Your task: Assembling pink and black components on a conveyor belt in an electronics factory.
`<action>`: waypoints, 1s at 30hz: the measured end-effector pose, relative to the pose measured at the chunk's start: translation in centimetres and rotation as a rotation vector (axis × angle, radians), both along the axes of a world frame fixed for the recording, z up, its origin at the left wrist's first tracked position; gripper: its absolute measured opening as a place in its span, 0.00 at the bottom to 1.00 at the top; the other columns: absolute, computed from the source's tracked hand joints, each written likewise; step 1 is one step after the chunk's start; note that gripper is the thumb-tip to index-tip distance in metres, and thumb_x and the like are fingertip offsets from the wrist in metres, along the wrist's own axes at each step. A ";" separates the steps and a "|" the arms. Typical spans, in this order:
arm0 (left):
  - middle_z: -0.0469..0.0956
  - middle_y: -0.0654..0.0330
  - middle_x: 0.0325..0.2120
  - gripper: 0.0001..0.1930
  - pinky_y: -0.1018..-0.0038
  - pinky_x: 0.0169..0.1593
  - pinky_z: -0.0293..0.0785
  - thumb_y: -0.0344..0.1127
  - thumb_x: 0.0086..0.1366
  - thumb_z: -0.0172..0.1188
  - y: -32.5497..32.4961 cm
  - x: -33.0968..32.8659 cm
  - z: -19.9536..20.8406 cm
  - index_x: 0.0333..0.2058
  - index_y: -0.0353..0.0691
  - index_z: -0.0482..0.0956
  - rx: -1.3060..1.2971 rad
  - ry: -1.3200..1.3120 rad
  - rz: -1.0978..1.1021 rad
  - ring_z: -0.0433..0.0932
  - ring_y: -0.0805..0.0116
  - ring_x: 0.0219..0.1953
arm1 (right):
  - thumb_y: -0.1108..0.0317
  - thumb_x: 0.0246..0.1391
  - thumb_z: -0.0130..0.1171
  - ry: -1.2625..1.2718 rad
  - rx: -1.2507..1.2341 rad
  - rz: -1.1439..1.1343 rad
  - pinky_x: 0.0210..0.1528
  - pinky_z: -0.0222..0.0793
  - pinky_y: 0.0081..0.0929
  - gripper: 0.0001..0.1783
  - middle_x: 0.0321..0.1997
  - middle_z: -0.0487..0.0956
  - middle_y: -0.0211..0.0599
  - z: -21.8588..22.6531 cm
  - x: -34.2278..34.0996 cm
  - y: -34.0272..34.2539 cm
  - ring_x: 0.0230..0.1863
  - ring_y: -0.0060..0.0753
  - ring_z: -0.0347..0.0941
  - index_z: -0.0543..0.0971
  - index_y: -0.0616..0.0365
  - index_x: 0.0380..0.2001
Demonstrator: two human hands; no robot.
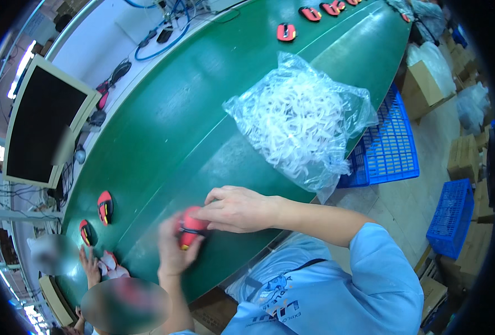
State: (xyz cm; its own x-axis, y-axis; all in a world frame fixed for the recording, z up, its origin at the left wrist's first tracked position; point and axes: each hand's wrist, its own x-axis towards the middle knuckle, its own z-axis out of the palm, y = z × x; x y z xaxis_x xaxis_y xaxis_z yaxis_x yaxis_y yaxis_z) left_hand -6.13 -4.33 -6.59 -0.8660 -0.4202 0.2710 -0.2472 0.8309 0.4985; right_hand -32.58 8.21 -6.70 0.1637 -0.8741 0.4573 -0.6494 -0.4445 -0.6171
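The left hand, low and just left of centre in the frame, is curled around a red oval piece with a black band and a yellow end, its thumb along the lower right side; motion blurs its fingers. The piece sits between the two hands, above the left palm and at the fingertips of the right hand. That right hand comes in from the right with bent fingers touching the piece's upper right edge; the blur leaves it unclear whether it pinches or only presses there.

Beneath both hands runs a green work surface. To their left, two similar red-and-black pieces lie apart from each other, and the lower one is near another person's hand, which is beside some pale pink and white scraps. Up and right of the hands, a clear plastic bag of white strips lies on the surface, with a blue plastic crate just beyond its right side. More red pieces are scattered along the top edge of the frame, and a monitor stands at the upper left.
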 end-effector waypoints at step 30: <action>0.70 0.39 0.67 0.35 0.44 0.74 0.62 0.49 0.59 0.76 1.0 -7.6 -2.4 0.60 0.35 0.78 -0.035 0.070 0.271 0.66 0.36 0.72 | 0.62 0.63 0.68 0.354 -0.278 -0.830 0.64 0.74 0.37 0.29 0.62 0.83 0.46 0.3 -43.8 -9.2 0.63 0.42 0.80 0.79 0.61 0.65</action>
State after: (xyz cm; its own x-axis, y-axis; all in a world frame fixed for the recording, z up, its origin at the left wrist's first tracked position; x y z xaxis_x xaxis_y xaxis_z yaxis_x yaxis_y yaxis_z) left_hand -13.71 -3.30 -9.00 -0.7021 -0.6232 0.3445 -0.4286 0.7562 0.4945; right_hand -76.33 -0.94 -6.44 -0.2927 -0.6411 0.7094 -0.9537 0.1425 -0.2647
